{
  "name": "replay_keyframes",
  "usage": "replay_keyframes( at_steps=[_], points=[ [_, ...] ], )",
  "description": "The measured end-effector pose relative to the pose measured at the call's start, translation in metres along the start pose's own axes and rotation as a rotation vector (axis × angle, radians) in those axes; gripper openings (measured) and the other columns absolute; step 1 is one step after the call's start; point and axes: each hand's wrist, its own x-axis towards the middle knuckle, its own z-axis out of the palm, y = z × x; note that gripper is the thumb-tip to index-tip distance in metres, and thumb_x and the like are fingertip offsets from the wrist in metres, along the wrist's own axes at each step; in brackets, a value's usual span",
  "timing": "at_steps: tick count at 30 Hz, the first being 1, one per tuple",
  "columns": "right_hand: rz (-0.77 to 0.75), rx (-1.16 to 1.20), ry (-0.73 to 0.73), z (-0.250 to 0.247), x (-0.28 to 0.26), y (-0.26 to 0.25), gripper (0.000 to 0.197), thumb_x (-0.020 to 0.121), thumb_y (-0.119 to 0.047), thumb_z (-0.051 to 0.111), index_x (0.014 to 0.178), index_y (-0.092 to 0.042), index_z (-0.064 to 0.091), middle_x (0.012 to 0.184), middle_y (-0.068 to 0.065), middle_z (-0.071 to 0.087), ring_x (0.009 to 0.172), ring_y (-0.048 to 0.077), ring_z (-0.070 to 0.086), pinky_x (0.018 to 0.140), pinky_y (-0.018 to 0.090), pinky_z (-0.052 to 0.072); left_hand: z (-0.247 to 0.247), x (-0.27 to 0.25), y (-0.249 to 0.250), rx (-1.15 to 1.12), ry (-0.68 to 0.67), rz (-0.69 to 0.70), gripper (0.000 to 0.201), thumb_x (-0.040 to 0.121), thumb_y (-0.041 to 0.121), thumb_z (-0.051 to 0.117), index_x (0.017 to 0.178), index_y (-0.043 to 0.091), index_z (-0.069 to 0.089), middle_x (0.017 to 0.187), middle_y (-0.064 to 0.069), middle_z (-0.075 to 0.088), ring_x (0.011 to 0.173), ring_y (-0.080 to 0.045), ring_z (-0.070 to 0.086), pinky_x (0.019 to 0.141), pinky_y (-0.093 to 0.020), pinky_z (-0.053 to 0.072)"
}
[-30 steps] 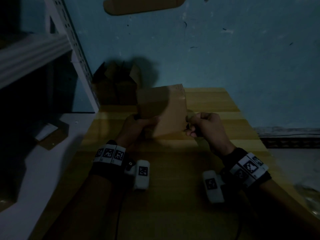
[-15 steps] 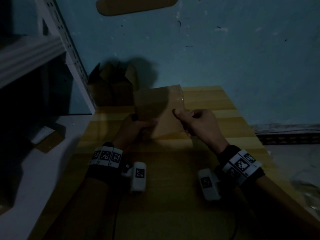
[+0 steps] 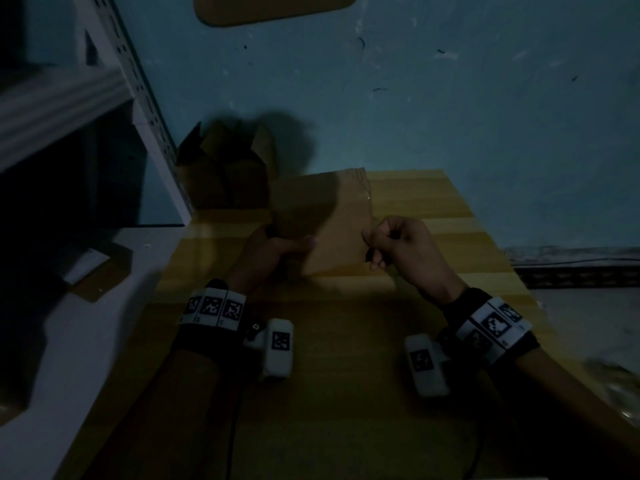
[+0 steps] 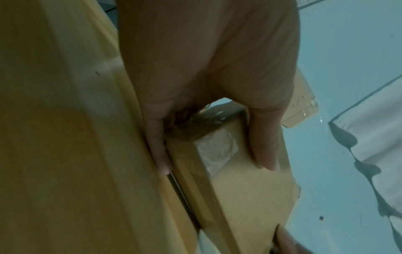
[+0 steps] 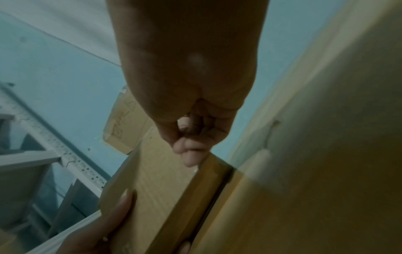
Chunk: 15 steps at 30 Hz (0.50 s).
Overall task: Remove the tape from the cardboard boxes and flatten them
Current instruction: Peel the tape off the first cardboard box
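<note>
A small brown cardboard box (image 3: 332,230) stands tilted on the wooden table (image 3: 346,393), its far end raised. My left hand (image 3: 294,247) grips its near left corner, thumb on the top face and fingers under it. The left wrist view shows that hand (image 4: 215,164) beside a patch of clear tape (image 4: 217,151) on the corner. My right hand (image 3: 370,240) has curled fingers, and thumb and forefinger pinch at the box's right edge. That pinch (image 5: 189,153) meets the edge of the box (image 5: 156,171) in the right wrist view. The thin tape there hardly shows.
An opened cardboard box (image 3: 221,168) sits at the table's back left against the blue wall. A white metal rack (image 3: 138,98) stands on the left. A cardboard scrap with a white label (image 3: 93,271) lies on the pale surface beside the table.
My right hand reached onto the box's top face half a second ago. It has since drawn back to the right edge in a pinch. My left hand keeps its grip.
</note>
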Motion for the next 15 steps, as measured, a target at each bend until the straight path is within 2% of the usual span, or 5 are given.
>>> replay_keyframes(
  at_steps=[2,5,8,11,15],
  points=[
    [-0.011,0.035,0.004,0.001,0.0,0.002,0.027,0.102,-0.011,0.06,0.075,-0.006,0.057,0.057,0.005,0.06,0.058,0.022,0.057,0.057,0.021,0.048,-0.002,0.0,0.0,-0.025,-0.016,-0.017,0.06,0.063,0.025,0.085,0.117,0.007,0.066,0.104,-0.01,0.075,0.095,-0.032,0.071,0.075,-0.042,0.056],
    [-0.045,0.095,0.008,0.0,-0.001,0.003,0.032,0.102,-0.011,0.058,0.071,-0.01,0.056,0.054,0.003,0.058,0.058,0.023,0.054,0.058,0.02,0.047,-0.003,-0.003,0.002,-0.081,-0.065,-0.062,0.063,0.064,0.028,0.085,0.12,0.006,0.065,0.111,-0.014,0.073,0.102,-0.034,0.068,0.086,-0.048,0.055],
    [-0.068,0.16,-0.014,-0.002,-0.002,0.002,0.033,0.102,-0.01,0.057,0.07,-0.011,0.056,0.056,0.007,0.054,0.058,0.023,0.05,0.065,0.022,0.049,-0.003,-0.006,0.006,-0.137,-0.109,-0.093,0.047,0.072,0.025,0.076,0.114,0.007,0.066,0.103,-0.012,0.073,0.096,-0.031,0.068,0.092,-0.05,0.051],
    [-0.094,0.239,-0.032,-0.001,-0.002,0.004,0.035,0.103,-0.004,0.053,0.068,-0.009,0.052,0.053,0.006,0.049,0.051,0.019,0.045,0.07,0.018,0.049,-0.004,-0.011,0.008,-0.202,-0.13,-0.102,0.033,0.078,0.021,0.065,0.108,0.007,0.066,0.095,-0.009,0.072,0.089,-0.026,0.067,0.086,-0.043,0.052],
    [-0.12,0.362,-0.079,0.001,-0.002,0.0,0.037,0.099,0.0,0.047,0.063,-0.01,0.047,0.051,0.005,0.043,0.048,0.015,0.04,0.062,0.023,0.043,-0.007,-0.013,0.008,-0.258,-0.135,-0.102,0.036,0.079,0.023,0.065,0.11,0.005,0.065,0.098,-0.009,0.07,0.092,-0.027,0.065,0.089,-0.045,0.05]
  ],
)
